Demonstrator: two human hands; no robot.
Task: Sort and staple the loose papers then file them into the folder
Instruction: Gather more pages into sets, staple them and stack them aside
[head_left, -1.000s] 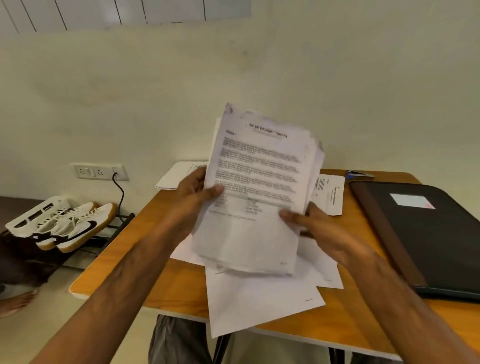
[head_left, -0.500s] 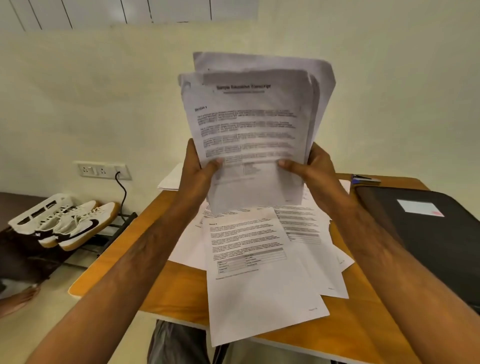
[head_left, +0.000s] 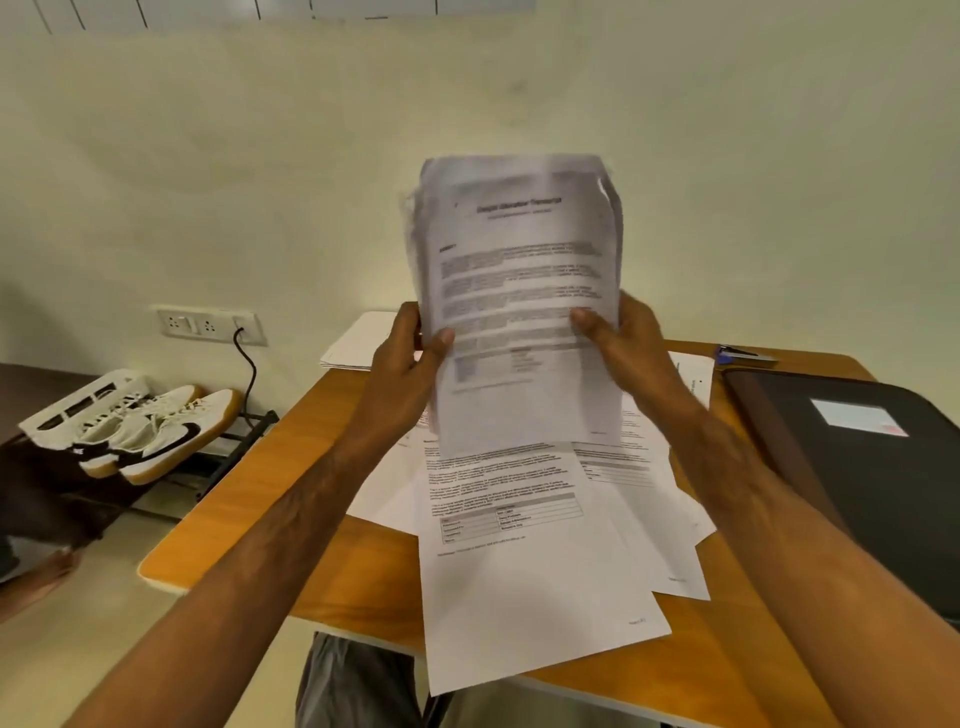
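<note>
I hold a stack of printed papers (head_left: 519, 270) upright above the wooden table (head_left: 218, 519). My left hand (head_left: 410, 364) grips its left edge, thumb on the front page. My right hand (head_left: 623, 343) grips the right edge the same way. The stack is motion-blurred. Below it, several loose printed sheets (head_left: 519, 545) lie spread on the table, one hanging over the front edge. A black folder (head_left: 857, 467) with a white label lies shut at the right. A blue stapler (head_left: 743, 353) sits at the table's far right edge.
Another small pile of white sheets (head_left: 358, 343) lies at the table's far left corner. A shoe rack with white sneakers (head_left: 156, 431) stands on the floor to the left, under a wall socket (head_left: 208, 325) with a black cable.
The stack went up from just above the table to high in front of the wall, then came down a little. Both hands kept their grip on its edges.
</note>
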